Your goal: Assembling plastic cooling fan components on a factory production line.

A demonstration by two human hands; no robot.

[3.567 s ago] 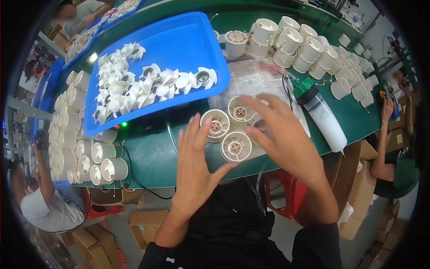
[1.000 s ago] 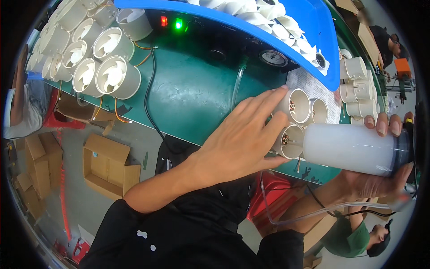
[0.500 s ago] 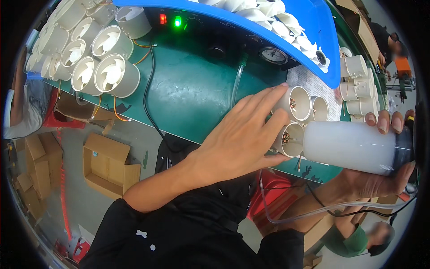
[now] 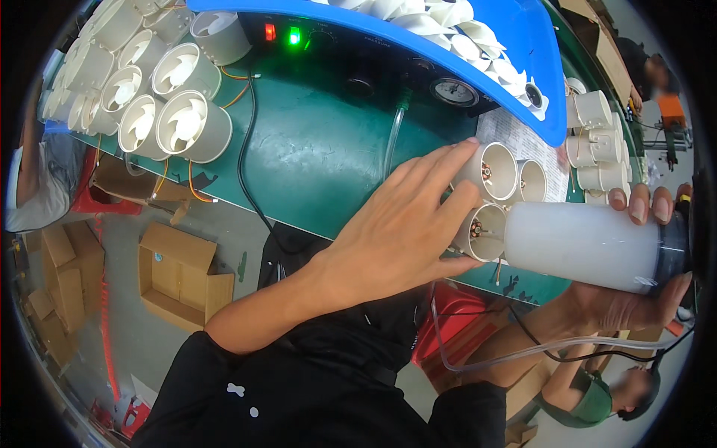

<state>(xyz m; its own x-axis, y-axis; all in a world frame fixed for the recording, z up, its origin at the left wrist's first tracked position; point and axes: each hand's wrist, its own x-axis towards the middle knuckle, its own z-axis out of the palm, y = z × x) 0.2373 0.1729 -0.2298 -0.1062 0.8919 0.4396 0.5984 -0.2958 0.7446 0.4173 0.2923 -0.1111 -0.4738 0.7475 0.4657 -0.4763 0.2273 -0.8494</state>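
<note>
Our right hand (image 4: 635, 299) is clamped round a white dispenser (image 4: 582, 246), its tip at an open cup (image 4: 482, 233) on the green surface (image 4: 321, 157). Our left hand (image 4: 396, 231) lies spread, fingers steadying three cups. The blue tray (image 4: 523, 45) holds white impellers (image 4: 463, 33).

This is a factory assembly line — a long green-topped workbench (image 4: 314, 157) crowded with rows of identical white plastic fan housings (image 4: 160, 97) and a blue plastic tray (image 4: 523, 45) of white impellers. Flattened brown cardboard boxes (image 4: 179, 276) lie on the grey floor, and other workers sit alongside — one in a green shirt (image 4: 594, 399).
</note>
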